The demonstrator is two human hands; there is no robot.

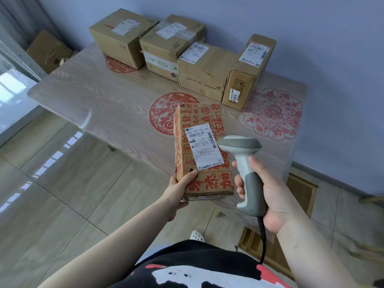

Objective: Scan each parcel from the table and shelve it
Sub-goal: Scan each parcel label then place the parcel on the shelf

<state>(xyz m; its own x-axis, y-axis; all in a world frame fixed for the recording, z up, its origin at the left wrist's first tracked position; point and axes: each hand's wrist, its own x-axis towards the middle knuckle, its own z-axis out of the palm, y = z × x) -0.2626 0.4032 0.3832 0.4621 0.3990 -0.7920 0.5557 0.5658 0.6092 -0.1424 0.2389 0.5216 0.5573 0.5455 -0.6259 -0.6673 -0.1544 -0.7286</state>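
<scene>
Printed cardboard parcel (202, 150), paper label (202, 145); matt plastic scanner (245, 163); glossy wood-grain table (99, 104); shiny floor tiles (62, 183).

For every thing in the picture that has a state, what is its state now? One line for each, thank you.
Printed parcel: lifted off the table, label facing up, sealed.
Scanner: held, head aimed at the parcel's label.
Left hand: grips the parcel's near end.
Right hand: wrapped round the scanner's grip.
Four brown parcels: taped shut, waiting in a row on the table.
</scene>
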